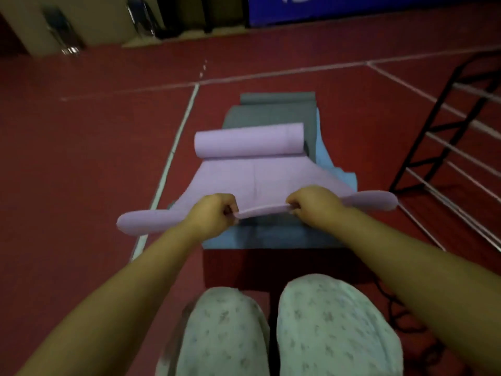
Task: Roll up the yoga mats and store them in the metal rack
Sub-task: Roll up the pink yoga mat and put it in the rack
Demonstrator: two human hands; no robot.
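Lilac yoga mat (pixel 254 172) lies ahead of my hands, its far end rolled, its near edge lifted. My left hand (pixel 210 213) and right hand (pixel 311 203) each pinch that edge, close together, fingers curled. Blue mat (pixel 271 237) lies beneath my hands; metal rack (pixel 447 147) stands right of my right hand.

Red floor (pixel 81 172) with white lines (pixel 173 147) lying beneath; blue banner (pixel 366 9) standing far ahead; folding chairs (pixel 62 31) standing far ahead-left; black cable (pixel 393 302) trailing rearward, right.
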